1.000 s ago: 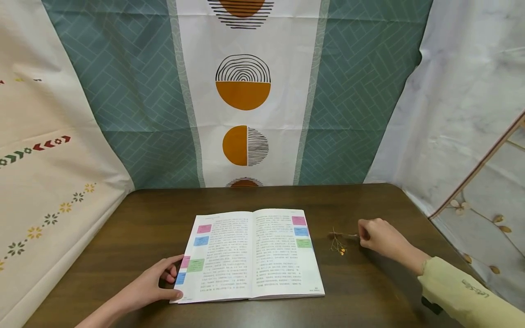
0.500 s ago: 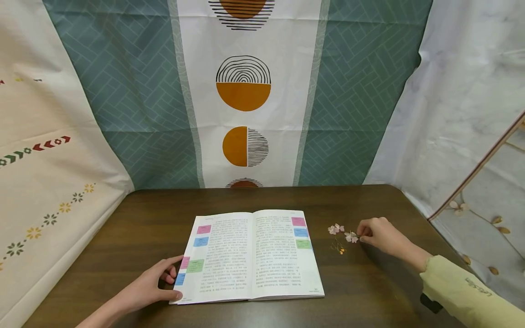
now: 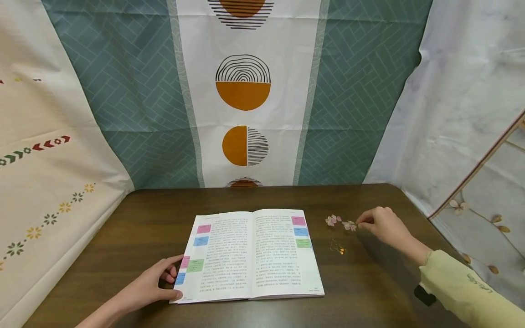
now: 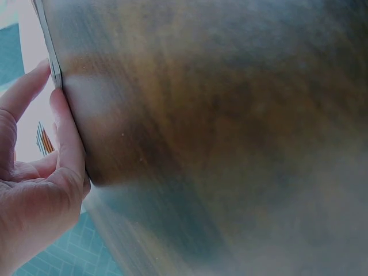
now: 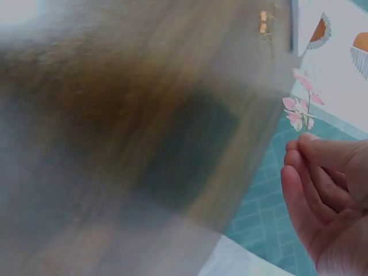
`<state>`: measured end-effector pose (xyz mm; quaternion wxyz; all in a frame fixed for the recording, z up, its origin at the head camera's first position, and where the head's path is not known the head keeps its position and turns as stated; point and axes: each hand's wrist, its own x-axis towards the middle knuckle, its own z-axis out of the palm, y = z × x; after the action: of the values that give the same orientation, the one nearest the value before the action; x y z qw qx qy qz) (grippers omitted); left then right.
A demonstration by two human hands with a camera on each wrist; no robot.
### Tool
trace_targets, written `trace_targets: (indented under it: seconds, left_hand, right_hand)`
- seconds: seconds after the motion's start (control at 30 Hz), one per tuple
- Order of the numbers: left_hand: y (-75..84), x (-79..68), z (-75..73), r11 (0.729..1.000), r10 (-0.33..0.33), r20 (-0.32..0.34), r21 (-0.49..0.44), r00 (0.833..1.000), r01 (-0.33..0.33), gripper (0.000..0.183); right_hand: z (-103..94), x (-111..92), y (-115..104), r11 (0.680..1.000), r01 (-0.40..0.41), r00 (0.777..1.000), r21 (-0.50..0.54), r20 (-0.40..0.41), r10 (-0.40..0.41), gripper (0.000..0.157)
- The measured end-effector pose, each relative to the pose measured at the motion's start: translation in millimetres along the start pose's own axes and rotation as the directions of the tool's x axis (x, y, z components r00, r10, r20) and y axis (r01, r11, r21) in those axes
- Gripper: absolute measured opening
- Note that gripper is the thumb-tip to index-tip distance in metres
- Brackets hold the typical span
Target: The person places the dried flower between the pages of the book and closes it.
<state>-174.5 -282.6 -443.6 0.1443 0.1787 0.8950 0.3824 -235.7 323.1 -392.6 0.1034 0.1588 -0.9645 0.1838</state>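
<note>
An open book (image 3: 283,255) with printed pages and coloured sticky notes lies flat on the table. My left hand (image 3: 149,282) holds the book's lower left edge, its thumb on the page corner. In the left wrist view, the thumb and fingers of that hand (image 4: 43,167) meet at the thin edge of the pages. Between thumb and fingertips, my right hand (image 3: 383,225) pinches the stem end of a sprig of pink dried flowers (image 3: 349,225), seen too as pink flowers (image 5: 300,109) in the right wrist view. A small yellow dried flower sprig (image 3: 341,250) lies below it on the table.
The dark wooden table (image 3: 164,205) ends at a hanging green and white cloth (image 3: 352,114). A cream cloth (image 3: 49,182) borders the left side, and a marbled white cloth (image 3: 463,114) the right.
My right hand has turned the pink flower sprig blossom side up, then shifted it slightly away from me, apart from the yellow sprig. The left hand and the book have stayed put.
</note>
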Motion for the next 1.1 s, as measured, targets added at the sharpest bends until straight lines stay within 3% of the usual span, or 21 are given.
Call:
trace_targets:
  seconds: [0.27, 0.47, 0.77, 1.1]
  left_hand:
    - [0.9, -0.7, 0.1, 1.000, -0.010, 0.003, -0.025, 1.000, 0.011, 0.090]
    - [3.3, -0.9, -0.6, 1.000, -0.023, -0.006, -0.022, 1.000, 0.023, 0.091]
    - [4.7, -1.6, -0.5, 0.999, -0.038, -0.001, -0.024, 0.999, 0.038, 0.092]
    - [3.8, -1.4, -0.2, 0.999, -0.038, -0.004, -0.024, 0.999, 0.038, 0.091]
  right_hand:
    - [-13.1, 12, -12, 0.993, -0.058, 0.998, 0.098, 0.008, 0.058, 0.012]
    - [-16.7, 23, -28, 0.993, -0.030, 0.999, 0.117, -0.015, 0.032, 0.012]
    - [-3.8, 36, -57, 0.983, 0.016, 1.000, 0.183, -0.012, -0.015, 0.012]
    - [8.0, 49, -90, 0.971, 0.076, 0.995, 0.225, 0.053, -0.090, 0.012]
